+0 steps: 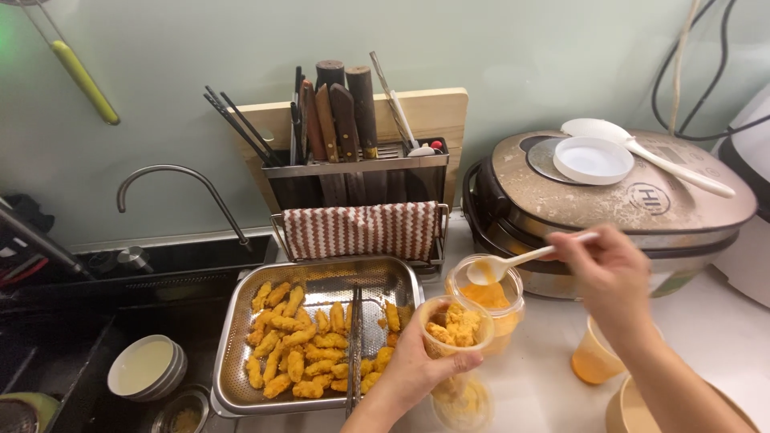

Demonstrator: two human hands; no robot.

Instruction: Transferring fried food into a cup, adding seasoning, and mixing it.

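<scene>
While our left hand [409, 365] grips one clear cup [457, 325] of fried pieces above the counter, our right hand [609, 273] pinches one white spoon [513, 261] over one tub [485, 293] of orange powder. We count one steel tray [321, 277] of fried pieces with tongs [354, 345], one rice cooker [609, 200], two bowls [144, 367] stacked in the sink.

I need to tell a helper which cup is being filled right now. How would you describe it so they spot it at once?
Start at the steel tray of fried pieces beside the sink. Just right of it, the left hand holds a clear plastic cup. Unlike the neighbouring tub of orange powder, this cup holds fried pieces.
</scene>
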